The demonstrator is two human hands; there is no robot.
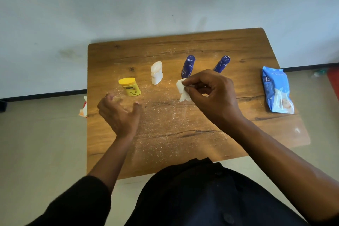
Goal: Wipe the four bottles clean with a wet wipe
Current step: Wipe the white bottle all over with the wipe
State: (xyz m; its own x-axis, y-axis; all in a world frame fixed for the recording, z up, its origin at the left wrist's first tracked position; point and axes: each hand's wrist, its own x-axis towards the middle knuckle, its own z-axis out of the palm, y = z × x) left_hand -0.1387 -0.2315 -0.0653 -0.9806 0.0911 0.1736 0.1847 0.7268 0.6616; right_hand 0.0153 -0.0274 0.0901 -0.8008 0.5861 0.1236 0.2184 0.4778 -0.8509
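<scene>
Four bottles stand in a row on the wooden table: a yellow bottle, a white bottle, a blue bottle and a second blue bottle. My right hand hovers in front of the two blue bottles and pinches a crumpled white wet wipe between thumb and fingers. My left hand is held just below the yellow bottle, fingers loosely spread, holding nothing. The right hand hides the base of the second blue bottle.
A blue pack of wet wipes lies near the table's right edge. White powder is scattered over the table's middle. A scrap of red-and-white wrapping sticks out at the left edge. A pale wall rises behind the table.
</scene>
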